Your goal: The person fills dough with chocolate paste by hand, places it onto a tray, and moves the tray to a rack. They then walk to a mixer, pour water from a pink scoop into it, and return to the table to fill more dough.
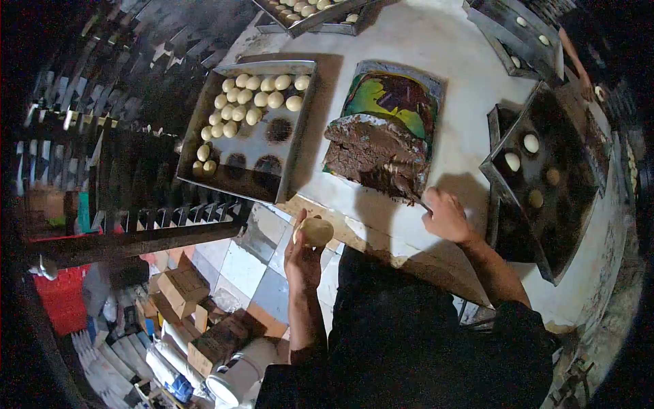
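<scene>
My left hand point(303, 255) holds a round piece of pale dough point(315, 231) over the table's near edge. My right hand point(446, 215) grips a spoon-like tool point(407, 189) whose tip is pushed into a block of dark brown filling point(375, 153). The filling lies on a colourful wrapper point(395, 99) on the white table point(449, 54). To the left stands a metal tray point(262, 146) with several pale dough balls point(262, 92) and three dark round marks.
Dark trays point(552, 170) with a few dough pieces stand at the right, more trays point(310, 13) at the far edge. Another person's arm point(579, 65) shows at the top right. Cardboard boxes point(180, 290) and a red crate point(61, 296) lie on the floor left.
</scene>
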`<state>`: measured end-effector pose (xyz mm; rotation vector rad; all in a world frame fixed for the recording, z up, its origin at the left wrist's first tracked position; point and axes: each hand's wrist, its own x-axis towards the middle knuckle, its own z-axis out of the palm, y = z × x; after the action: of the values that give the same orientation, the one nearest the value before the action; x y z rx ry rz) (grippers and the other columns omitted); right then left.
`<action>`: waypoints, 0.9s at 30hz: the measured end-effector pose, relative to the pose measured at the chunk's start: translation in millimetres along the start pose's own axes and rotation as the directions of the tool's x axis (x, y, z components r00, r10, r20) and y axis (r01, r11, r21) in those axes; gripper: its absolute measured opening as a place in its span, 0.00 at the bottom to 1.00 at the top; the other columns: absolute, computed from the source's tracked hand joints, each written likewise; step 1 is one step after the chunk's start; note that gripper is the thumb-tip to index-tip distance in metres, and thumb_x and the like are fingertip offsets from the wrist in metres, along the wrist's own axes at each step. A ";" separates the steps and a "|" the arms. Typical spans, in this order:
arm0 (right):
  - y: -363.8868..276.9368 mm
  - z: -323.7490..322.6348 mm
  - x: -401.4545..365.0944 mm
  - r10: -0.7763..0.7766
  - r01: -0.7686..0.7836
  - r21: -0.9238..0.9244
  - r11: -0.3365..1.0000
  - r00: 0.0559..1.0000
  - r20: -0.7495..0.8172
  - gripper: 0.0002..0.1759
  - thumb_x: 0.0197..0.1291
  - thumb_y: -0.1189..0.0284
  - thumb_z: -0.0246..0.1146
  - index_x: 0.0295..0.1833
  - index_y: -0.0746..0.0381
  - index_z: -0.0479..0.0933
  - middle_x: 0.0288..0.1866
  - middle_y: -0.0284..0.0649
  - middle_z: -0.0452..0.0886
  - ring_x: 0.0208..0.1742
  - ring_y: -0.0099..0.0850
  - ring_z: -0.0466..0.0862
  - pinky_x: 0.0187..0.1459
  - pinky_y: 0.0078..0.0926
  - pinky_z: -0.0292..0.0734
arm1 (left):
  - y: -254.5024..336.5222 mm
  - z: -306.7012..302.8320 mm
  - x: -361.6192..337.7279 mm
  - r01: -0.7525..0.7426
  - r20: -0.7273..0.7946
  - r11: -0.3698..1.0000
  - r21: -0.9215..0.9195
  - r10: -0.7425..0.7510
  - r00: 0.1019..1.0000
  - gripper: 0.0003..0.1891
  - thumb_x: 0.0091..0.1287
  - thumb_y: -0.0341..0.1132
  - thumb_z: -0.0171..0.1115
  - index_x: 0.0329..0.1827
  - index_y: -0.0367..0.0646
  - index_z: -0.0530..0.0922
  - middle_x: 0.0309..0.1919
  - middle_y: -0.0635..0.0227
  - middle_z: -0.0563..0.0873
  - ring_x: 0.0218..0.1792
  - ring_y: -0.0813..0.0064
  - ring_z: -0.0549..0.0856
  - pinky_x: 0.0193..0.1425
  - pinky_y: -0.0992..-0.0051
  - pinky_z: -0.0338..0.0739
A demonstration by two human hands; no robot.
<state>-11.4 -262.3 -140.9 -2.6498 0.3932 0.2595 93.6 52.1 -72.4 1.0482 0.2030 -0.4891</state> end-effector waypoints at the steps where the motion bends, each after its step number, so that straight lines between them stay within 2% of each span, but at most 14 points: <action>1: -3.3 -0.7 -3.7 -0.015 0.015 -0.005 1.000 1.000 0.015 0.29 0.50 0.72 0.62 0.59 0.69 0.66 0.44 0.59 0.78 0.49 0.57 0.78 0.51 0.54 0.72 | -1.2 -2.4 1.0 0.010 -0.005 1.000 0.003 -0.010 1.000 0.30 0.74 0.44 0.53 0.73 0.35 0.62 0.63 0.54 0.75 0.63 0.61 0.76 0.67 0.61 0.71; 5: -9.6 6.3 -5.0 0.085 -0.091 -0.075 0.993 0.994 -0.072 0.25 0.54 0.75 0.59 0.59 0.67 0.68 0.43 0.59 0.78 0.48 0.56 0.80 0.47 0.53 0.74 | -6.8 -3.3 4.8 0.029 0.043 0.998 -0.054 -0.027 0.999 0.32 0.72 0.45 0.55 0.74 0.36 0.62 0.64 0.54 0.75 0.63 0.62 0.76 0.67 0.62 0.71; 7: -13.8 -8.7 -2.9 0.056 -0.060 -0.058 0.996 0.996 -0.074 0.23 0.55 0.77 0.57 0.59 0.66 0.69 0.43 0.57 0.78 0.43 0.54 0.81 0.43 0.51 0.76 | -7.0 2.7 4.5 0.047 0.079 0.990 -0.130 -0.037 0.996 0.33 0.71 0.46 0.56 0.73 0.36 0.62 0.63 0.54 0.75 0.62 0.62 0.77 0.66 0.62 0.71; 8: -19.9 -16.9 -4.3 0.042 -0.045 -0.045 0.998 0.997 -0.072 0.23 0.56 0.78 0.56 0.59 0.65 0.70 0.43 0.57 0.78 0.41 0.54 0.82 0.41 0.50 0.77 | -6.8 5.3 3.8 0.039 0.090 0.995 -0.093 -0.031 0.995 0.34 0.70 0.48 0.57 0.73 0.35 0.62 0.63 0.55 0.75 0.61 0.63 0.78 0.66 0.62 0.71; 9: -25.6 -20.5 -5.5 -0.008 0.006 -0.027 1.000 0.995 -0.098 0.23 0.56 0.79 0.55 0.60 0.65 0.70 0.43 0.56 0.78 0.39 0.54 0.82 0.39 0.49 0.78 | -6.2 7.9 4.0 0.032 0.078 0.997 -0.064 -0.027 0.997 0.31 0.71 0.44 0.57 0.72 0.35 0.64 0.62 0.56 0.77 0.60 0.64 0.78 0.65 0.62 0.73; 11: -34.1 -26.2 -5.2 -0.100 0.101 -0.003 0.995 0.981 -0.164 0.23 0.57 0.81 0.54 0.60 0.64 0.71 0.42 0.54 0.78 0.35 0.54 0.83 0.36 0.48 0.79 | -11.9 13.8 4.3 -0.030 0.023 0.999 0.017 0.030 0.999 0.28 0.72 0.40 0.58 0.70 0.35 0.67 0.60 0.57 0.79 0.59 0.66 0.80 0.64 0.63 0.75; 14: -34.8 -12.2 19.7 -0.164 0.165 -0.028 0.986 0.929 -0.331 0.24 0.57 0.81 0.53 0.61 0.64 0.72 0.42 0.53 0.78 0.35 0.53 0.83 0.37 0.48 0.80 | -10.4 20.8 6.7 0.042 0.021 0.999 0.031 -0.043 0.999 0.30 0.70 0.41 0.59 0.71 0.35 0.65 0.62 0.55 0.76 0.62 0.63 0.77 0.67 0.63 0.72; 17: -33.3 3.5 40.1 -0.152 0.137 -0.090 0.987 0.970 -0.191 0.26 0.56 0.80 0.54 0.63 0.63 0.72 0.43 0.53 0.78 0.35 0.54 0.83 0.39 0.45 0.81 | -9.6 30.0 7.1 0.048 0.014 0.999 -0.010 -0.048 0.999 0.30 0.71 0.43 0.58 0.73 0.37 0.64 0.61 0.56 0.76 0.61 0.64 0.77 0.66 0.64 0.72; 18: -33.9 5.5 37.6 -0.134 0.110 -0.130 0.985 0.972 -0.195 0.22 0.56 0.81 0.53 0.58 0.65 0.76 0.39 0.52 0.81 0.36 0.51 0.84 0.41 0.45 0.82 | -8.0 32.9 6.5 0.043 0.020 0.999 -0.009 -0.043 0.999 0.31 0.71 0.43 0.57 0.73 0.37 0.63 0.61 0.56 0.76 0.61 0.64 0.77 0.66 0.64 0.72; 21: -18.9 -12.7 45.7 -0.220 0.221 0.052 0.974 0.975 -0.023 0.17 0.56 0.81 0.53 0.49 0.66 0.81 0.33 0.49 0.84 0.38 0.49 0.85 0.41 0.45 0.81 | -6.1 41.4 7.5 0.008 0.015 1.000 -0.007 -0.008 1.000 0.31 0.72 0.44 0.56 0.74 0.39 0.62 0.61 0.56 0.76 0.61 0.64 0.76 0.65 0.65 0.72; 22: -23.5 -39.1 42.7 -0.156 0.141 0.123 0.982 0.980 0.122 0.11 0.59 0.78 0.55 0.42 0.66 0.84 0.32 0.45 0.86 0.39 0.41 0.87 0.42 0.39 0.81 | -7.6 45.3 10.6 -0.012 0.003 1.000 -0.002 0.012 1.000 0.31 0.72 0.45 0.56 0.74 0.39 0.61 0.61 0.56 0.76 0.61 0.64 0.76 0.65 0.66 0.72; 25: -2.7 -30.4 27.9 -0.214 0.171 0.645 0.745 0.977 -0.011 0.10 0.62 0.73 0.60 0.43 0.64 0.84 0.37 0.43 0.88 0.40 0.35 0.87 0.43 0.32 0.80 | -21.4 48.1 28.3 0.022 0.055 0.997 -0.069 -0.018 0.998 0.28 0.74 0.44 0.54 0.72 0.39 0.64 0.62 0.56 0.76 0.61 0.65 0.77 0.67 0.65 0.70; 26: -14.5 -35.5 16.1 -0.182 0.195 0.690 0.698 0.979 -0.092 0.10 0.63 0.71 0.63 0.45 0.65 0.84 0.40 0.44 0.88 0.40 0.27 0.86 0.43 0.28 0.78 | -30.4 49.4 34.4 0.058 0.071 0.991 -0.117 -0.049 0.996 0.26 0.75 0.42 0.53 0.72 0.39 0.65 0.61 0.56 0.76 0.62 0.65 0.76 0.68 0.64 0.70; 27: -22.4 -32.9 7.9 -0.266 0.398 0.617 0.679 0.916 -0.299 0.11 0.62 0.76 0.63 0.48 0.66 0.83 0.35 0.44 0.87 0.35 0.29 0.85 0.39 0.28 0.77 | -38.7 52.5 38.5 0.096 0.088 0.982 -0.164 -0.082 0.993 0.25 0.76 0.41 0.52 0.71 0.39 0.66 0.61 0.57 0.77 0.62 0.64 0.76 0.70 0.63 0.69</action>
<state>6.9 -259.9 -104.8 -1.9638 0.0216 -0.2241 105.2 -20.3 -91.5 0.8555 0.2162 -0.5844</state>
